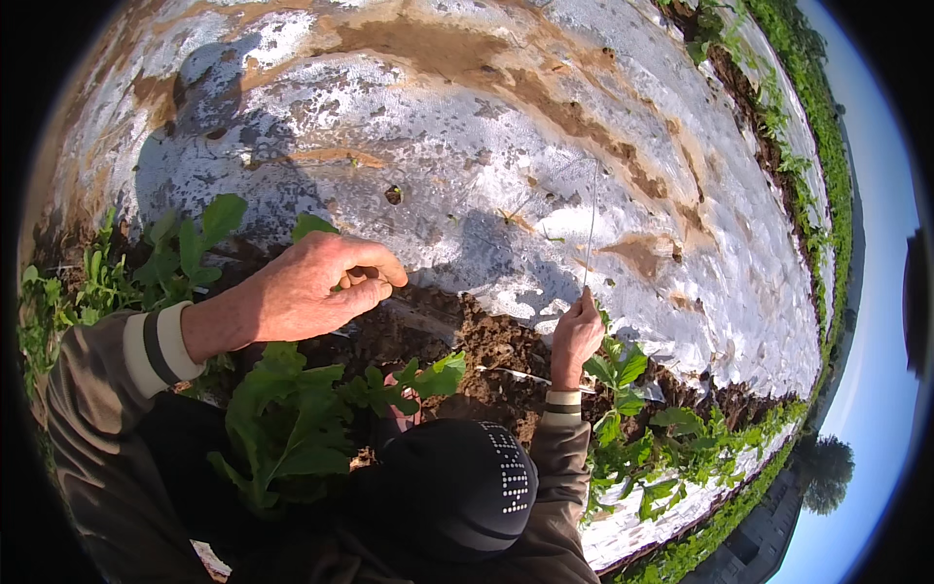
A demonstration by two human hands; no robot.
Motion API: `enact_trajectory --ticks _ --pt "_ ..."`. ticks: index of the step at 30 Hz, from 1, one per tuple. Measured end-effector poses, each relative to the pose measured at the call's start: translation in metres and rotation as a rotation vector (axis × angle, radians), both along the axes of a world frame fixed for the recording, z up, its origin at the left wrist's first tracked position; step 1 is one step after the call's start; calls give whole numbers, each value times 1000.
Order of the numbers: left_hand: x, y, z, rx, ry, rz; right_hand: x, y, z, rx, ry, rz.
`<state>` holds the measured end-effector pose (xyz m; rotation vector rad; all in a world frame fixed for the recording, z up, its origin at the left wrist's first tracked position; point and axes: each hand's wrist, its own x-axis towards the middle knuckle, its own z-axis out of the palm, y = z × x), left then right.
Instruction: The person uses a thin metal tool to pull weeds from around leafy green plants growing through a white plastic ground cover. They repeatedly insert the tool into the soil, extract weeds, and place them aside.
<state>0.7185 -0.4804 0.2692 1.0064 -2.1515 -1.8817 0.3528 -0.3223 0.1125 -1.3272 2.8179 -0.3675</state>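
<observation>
My right hand [579,334] grips the lower end of a thin, wire-like rod [592,219], which reaches out over a pale plastic mulch film [700,292]. On the left, my left hand [314,288] hovers above the bare soil at the film's edge. Its fingers are curled and the thumb lies close to the index fingertip; whether something small sits between them cannot be made out. A small planting hole [394,194] with a bit of green in it pierces the film beyond my left hand. The shadow [503,248] of an arm or body falls on the film between my hands.
A large leafy plant [288,423] stands below my left hand, and green weeds [620,372] grow beside my right. Clods of brown soil [503,343] border the film. A dark knit cap [460,489] fills the lower middle. Crop rows [784,153] run along the right.
</observation>
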Motion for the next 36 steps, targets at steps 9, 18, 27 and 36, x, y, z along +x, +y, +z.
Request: enact_trajectory --ticks 9,18,27,36 --pt "2 1 -1 -30 -13 -3 -5 -2 -7 -35 -14 17" --pt "3 2 -7 -39 29 1 -1 -3 -9 -126 -132 25" --pt "3 2 -3 -33 3 -5 5 -3 -7 -149 -167 32" --pt "3 1 -4 -16 -6 -8 20 7 -6 -30 -130 15"
